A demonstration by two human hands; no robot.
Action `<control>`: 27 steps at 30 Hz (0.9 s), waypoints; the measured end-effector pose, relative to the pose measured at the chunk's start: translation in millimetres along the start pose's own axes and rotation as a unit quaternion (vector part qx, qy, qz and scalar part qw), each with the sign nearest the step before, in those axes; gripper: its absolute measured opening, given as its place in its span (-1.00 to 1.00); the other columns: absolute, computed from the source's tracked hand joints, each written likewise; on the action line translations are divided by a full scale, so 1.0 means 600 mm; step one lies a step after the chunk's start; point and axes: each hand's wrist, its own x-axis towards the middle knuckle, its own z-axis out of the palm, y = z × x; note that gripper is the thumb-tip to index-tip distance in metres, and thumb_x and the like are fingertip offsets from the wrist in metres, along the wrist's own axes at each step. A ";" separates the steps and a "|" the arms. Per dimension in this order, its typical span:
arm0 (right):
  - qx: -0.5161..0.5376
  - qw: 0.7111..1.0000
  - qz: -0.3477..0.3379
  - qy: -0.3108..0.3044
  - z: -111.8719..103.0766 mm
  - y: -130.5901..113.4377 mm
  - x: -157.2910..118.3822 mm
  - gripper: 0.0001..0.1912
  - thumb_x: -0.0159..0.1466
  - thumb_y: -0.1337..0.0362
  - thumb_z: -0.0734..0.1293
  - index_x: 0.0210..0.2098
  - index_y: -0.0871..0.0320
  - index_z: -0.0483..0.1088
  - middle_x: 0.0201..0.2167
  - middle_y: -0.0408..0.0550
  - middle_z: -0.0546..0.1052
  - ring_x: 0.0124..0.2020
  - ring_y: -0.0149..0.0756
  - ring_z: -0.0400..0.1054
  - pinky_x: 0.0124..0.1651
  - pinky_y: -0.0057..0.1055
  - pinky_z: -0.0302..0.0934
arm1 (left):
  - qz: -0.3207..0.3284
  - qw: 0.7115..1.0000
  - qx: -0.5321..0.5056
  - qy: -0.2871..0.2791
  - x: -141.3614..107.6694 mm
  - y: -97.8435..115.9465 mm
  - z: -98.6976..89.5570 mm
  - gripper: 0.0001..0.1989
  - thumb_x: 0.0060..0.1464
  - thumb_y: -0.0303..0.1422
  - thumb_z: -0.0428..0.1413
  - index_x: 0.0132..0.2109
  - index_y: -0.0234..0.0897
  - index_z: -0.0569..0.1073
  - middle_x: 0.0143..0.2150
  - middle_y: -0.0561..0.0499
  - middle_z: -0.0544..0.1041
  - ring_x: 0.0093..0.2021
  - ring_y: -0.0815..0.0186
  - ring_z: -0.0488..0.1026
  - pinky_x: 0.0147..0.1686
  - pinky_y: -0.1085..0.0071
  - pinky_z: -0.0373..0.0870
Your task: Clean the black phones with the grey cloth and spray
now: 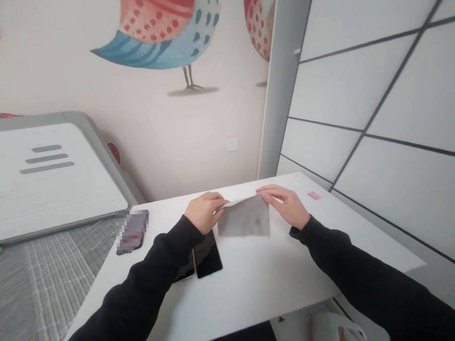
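Left hand, right hand: fingers narrow, pinching folded paper sheet; long axis sideways between them, both about equally near.

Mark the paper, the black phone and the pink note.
Paper (243, 217), head view, middle of its grey face.
Black phone (207, 254), head view, centre of its dark face.
Pink note (314, 195), head view, its middle.

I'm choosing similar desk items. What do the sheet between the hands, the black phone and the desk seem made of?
The sheet looks like thin matte paper: its white edge bends softly. The black phone seems glass-fronted, judging by its glossy, reflective face. The desk looks like smooth white laminate with a satin sheen, though its core is hidden.
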 end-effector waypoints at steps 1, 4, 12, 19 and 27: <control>-0.002 1.000 -0.007 0.001 -0.004 0.000 0.010 -0.56 0.38 -0.12 0.27 -0.23 0.06 0.60 -0.14 0.05 0.65 -0.05 -0.09 0.51 0.15 -0.06 0.34 | 0.004 1.000 0.000 0.006 0.004 -0.003 -0.003 -0.71 0.23 -0.46 0.04 0.00 -0.22 0.59 -0.06 -0.09 0.61 -0.08 0.16 0.53 -0.12 0.28 0.47; -0.034 0.998 -0.052 -0.014 -0.018 0.004 0.012 -0.65 0.43 -0.01 0.26 -0.20 0.02 0.61 -0.09 0.02 0.63 0.03 -0.11 0.47 0.19 -0.06 0.31 | 0.039 0.999 -0.001 0.025 -0.006 0.006 0.001 -0.69 0.25 -0.44 0.04 0.05 -0.19 0.57 -0.04 -0.09 0.59 -0.01 0.15 0.51 -0.03 0.23 0.47; -0.151 0.959 -0.081 -0.225 -0.028 0.087 -0.152 -0.70 0.44 0.08 0.26 -0.12 -0.02 0.63 0.12 0.02 0.56 0.21 -0.01 0.38 0.32 0.17 0.17 | 0.122 0.988 -0.023 -0.087 -0.119 0.066 0.116 -0.77 0.29 -0.21 0.12 -0.12 -0.25 0.57 -0.04 -0.15 0.59 -0.04 0.10 0.52 0.01 0.14 0.47; -0.185 0.945 -0.042 -0.265 0.006 0.100 -0.135 -0.60 0.50 0.12 0.13 0.17 0.00 0.47 0.25 0.00 0.45 0.33 -0.11 0.27 0.43 0.07 -0.01 | -0.039 0.993 0.005 -0.111 -0.120 0.076 0.156 -0.36 0.34 -0.01 -0.07 0.33 -0.42 0.29 0.29 -0.36 0.40 0.28 -0.10 0.36 0.27 -0.06 0.23; -0.237 0.950 -0.014 -0.205 0.094 0.156 -0.121 -0.33 0.41 -0.10 0.18 0.33 0.20 0.27 0.35 0.26 0.30 0.37 0.16 0.17 0.35 0.31 -0.04 | -0.039 0.981 0.050 -0.183 -0.087 0.028 0.210 -0.03 0.17 0.25 -0.02 0.42 -0.44 0.15 0.46 -0.38 0.10 0.44 -0.09 0.13 0.38 -0.10 0.01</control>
